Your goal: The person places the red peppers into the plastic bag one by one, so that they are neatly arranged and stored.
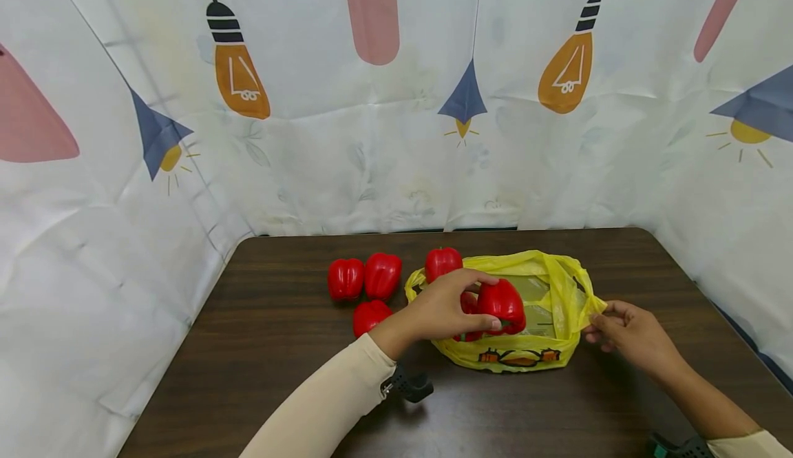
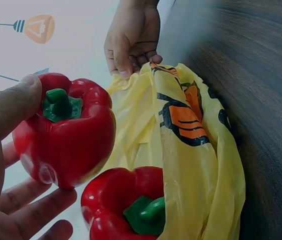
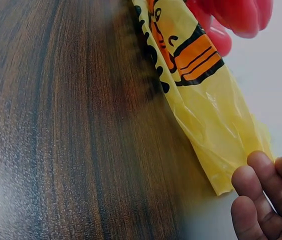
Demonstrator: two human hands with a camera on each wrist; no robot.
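A glossy red pepper (image 1: 503,303) with a green stem sits upright in the left hand (image 1: 447,305), just over the open mouth of the yellow bag (image 1: 560,286). The bag's handle is pinched by the right hand (image 1: 632,334).

From my remote seat I see a dark wood-grain tabletop (image 1: 260,348) with rounded far corners, enclosed behind and on both sides by a creased white curtain (image 1: 372,169) printed with orange light bulbs, pink bulbs and blue cone lamps, all evenly lit.
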